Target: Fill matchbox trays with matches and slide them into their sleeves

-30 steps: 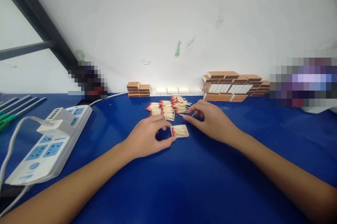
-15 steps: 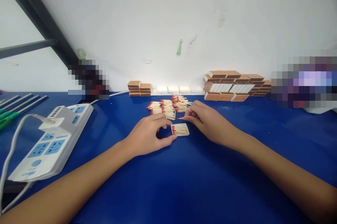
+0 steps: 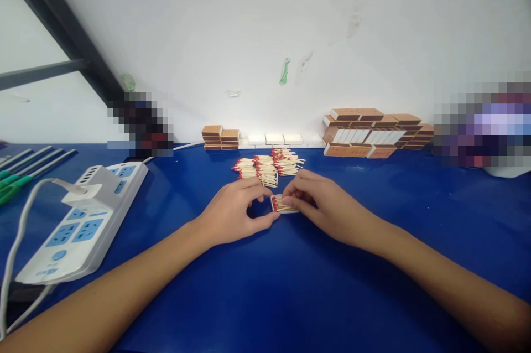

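Blue table [image 3: 290,286] open nearside; hands [image 3: 232,212] [image 3: 323,203] flank, perhaps pinch, tray [image 3: 281,204].

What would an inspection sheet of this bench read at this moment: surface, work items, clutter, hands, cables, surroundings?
Surface: blue table, covered in one sheet.
Work items: small white tray holding matches; loose pile of red-tipped matches just behind it.
Clutter: brown matchbox stack and white trays along the wall; larger matchbox stack to the right; green-handled tools at far left.
Hands: left hand pinches the tray's left end; right hand has its fingertips on the tray's matches.
Cables: white power strip with a plugged adapter; white cable loops off the left edge.
Surroundings: white wall, dark metal frame at left, blurred patches.
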`<state>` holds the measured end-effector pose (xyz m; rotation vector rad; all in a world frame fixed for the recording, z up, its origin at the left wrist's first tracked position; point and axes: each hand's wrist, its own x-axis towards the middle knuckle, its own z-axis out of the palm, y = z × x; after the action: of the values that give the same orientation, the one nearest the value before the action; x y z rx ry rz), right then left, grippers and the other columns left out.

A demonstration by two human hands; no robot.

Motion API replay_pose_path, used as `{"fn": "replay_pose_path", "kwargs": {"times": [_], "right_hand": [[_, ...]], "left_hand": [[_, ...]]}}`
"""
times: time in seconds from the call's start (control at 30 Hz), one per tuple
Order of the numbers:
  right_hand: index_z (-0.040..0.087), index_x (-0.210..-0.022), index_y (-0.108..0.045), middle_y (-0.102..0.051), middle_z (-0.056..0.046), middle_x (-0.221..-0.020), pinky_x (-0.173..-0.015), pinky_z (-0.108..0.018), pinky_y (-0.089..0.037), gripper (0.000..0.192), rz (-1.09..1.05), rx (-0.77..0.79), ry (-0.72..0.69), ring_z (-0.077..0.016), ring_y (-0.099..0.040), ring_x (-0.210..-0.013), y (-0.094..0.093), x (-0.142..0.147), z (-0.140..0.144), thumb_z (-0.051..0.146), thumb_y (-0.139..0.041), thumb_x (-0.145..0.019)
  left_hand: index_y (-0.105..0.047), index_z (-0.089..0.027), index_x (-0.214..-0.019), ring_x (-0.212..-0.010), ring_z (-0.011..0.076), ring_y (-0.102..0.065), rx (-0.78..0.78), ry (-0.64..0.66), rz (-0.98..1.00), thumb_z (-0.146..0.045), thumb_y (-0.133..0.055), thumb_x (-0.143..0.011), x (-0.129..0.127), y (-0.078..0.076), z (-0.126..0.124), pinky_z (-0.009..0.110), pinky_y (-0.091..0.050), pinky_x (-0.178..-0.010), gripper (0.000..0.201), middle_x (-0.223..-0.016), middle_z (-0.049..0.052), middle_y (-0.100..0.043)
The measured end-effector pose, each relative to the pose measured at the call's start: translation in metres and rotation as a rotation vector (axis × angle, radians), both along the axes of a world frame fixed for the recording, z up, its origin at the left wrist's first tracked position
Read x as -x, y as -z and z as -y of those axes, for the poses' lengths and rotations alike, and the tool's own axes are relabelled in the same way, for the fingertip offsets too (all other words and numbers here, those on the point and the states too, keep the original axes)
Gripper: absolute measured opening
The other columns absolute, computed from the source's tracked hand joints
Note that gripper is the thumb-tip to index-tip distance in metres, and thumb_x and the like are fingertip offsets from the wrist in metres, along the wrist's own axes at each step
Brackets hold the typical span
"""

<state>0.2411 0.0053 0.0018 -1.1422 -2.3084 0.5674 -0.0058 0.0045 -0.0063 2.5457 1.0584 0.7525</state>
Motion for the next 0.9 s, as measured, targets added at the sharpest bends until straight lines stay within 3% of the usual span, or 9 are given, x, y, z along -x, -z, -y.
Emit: {"fn": "replay_pose_path", "kwargs": {"times": [0.1, 0.2, 0.3, 0.4, 0.67, 0.8, 0.9], "right_hand": [[0.022, -0.1, -0.071, -0.062, -0.006, -0.095, -0.076, -0.034, -0.048, 0.017, 0.021, -0.09, 0.06, -0.0194, -0.06, -0.081, 0.001, -0.021, -0.016, 0.033, -0.057, -0.103], [0.024, -0.108, -0.071, -0.062, -0.006, -0.099, -0.076, -0.035, -0.048, 0.019, 0.085, -0.059, 0.072, -0.0205, -0.059, -0.084, 0.008, -0.046, -0.036, 0.038, -0.06, -0.1], [0.024, -0.097, -0.07, -0.062, -0.007, -0.095, -0.074, -0.035, -0.048, 0.023, 0.115, -0.01, 0.083, -0.0214, -0.058, -0.082, 0.015, -0.058, -0.048, 0.044, -0.058, -0.1], [0.022, -0.087, -0.065, -0.062, -0.007, -0.092, -0.073, -0.036, -0.048, 0.029, 0.113, -0.006, 0.104, -0.0226, -0.058, -0.083, 0.013, -0.053, -0.045, 0.046, -0.057, -0.101], [0.023, -0.096, -0.065, -0.065, -0.007, -0.098, -0.079, -0.035, -0.05, 0.019, 0.053, 0.01, -0.028, -0.022, -0.061, -0.092, -0.004, -0.001, 0.003, 0.037, -0.055, -0.104], [0.023, -0.098, -0.066, -0.064, -0.008, -0.098, -0.084, -0.039, -0.05, 0.015, 0.047, -0.112, 0.015, -0.0242, -0.061, -0.095, 0.005, -0.007, -0.013, 0.033, -0.056, -0.104], [0.023, -0.11, -0.067, -0.065, -0.01, -0.106, -0.09, -0.043, -0.049, 0.013, 0.051, -0.254, 0.064, -0.0273, -0.06, -0.103, 0.014, -0.019, -0.035, 0.031, -0.06, -0.102]], "left_hand": [[-0.074, -0.021, -0.11, -0.077, 0.0151, -0.062, 0.0, 0.002, 0.001, -0.039, -0.075, -0.091, 0.001, 0.001, 0.0, 0.029, -0.05, -0.069, 0.026, -0.093, 0.001, -0.069], [-0.074, -0.021, -0.111, -0.077, 0.015, -0.062, -0.003, 0.005, -0.006, -0.04, -0.074, -0.092, 0.001, 0.001, 0.001, 0.029, -0.05, -0.068, 0.027, -0.094, 0.001, -0.069], [-0.074, -0.021, -0.111, -0.077, 0.0152, -0.062, -0.007, 0.006, -0.006, -0.04, -0.074, -0.092, 0.001, 0.001, 0.001, 0.03, -0.05, -0.068, 0.027, -0.094, 0.002, -0.069], [-0.074, -0.021, -0.111, -0.078, 0.0159, -0.062, -0.005, 0.004, -0.009, -0.041, -0.074, -0.092, 0.001, 0.001, 0.001, 0.03, -0.05, -0.069, 0.027, -0.094, 0.002, -0.07], [-0.073, -0.022, -0.112, -0.077, 0.016, -0.063, -0.008, -0.003, -0.004, -0.039, -0.075, -0.091, 0.001, 0.001, 0.001, 0.029, -0.05, -0.068, 0.027, -0.094, 0.002, -0.07], [-0.073, -0.022, -0.111, -0.078, 0.0163, -0.063, -0.018, -0.002, -0.006, -0.04, -0.074, -0.092, 0.0, 0.001, 0.001, 0.03, -0.05, -0.068, 0.027, -0.094, 0.002, -0.07], [-0.073, -0.021, -0.111, -0.078, 0.0163, -0.063, -0.019, 0.006, -0.006, -0.041, -0.074, -0.092, 0.0, 0.002, 0.002, 0.03, -0.051, -0.068, 0.028, -0.094, 0.002, -0.07]]}}
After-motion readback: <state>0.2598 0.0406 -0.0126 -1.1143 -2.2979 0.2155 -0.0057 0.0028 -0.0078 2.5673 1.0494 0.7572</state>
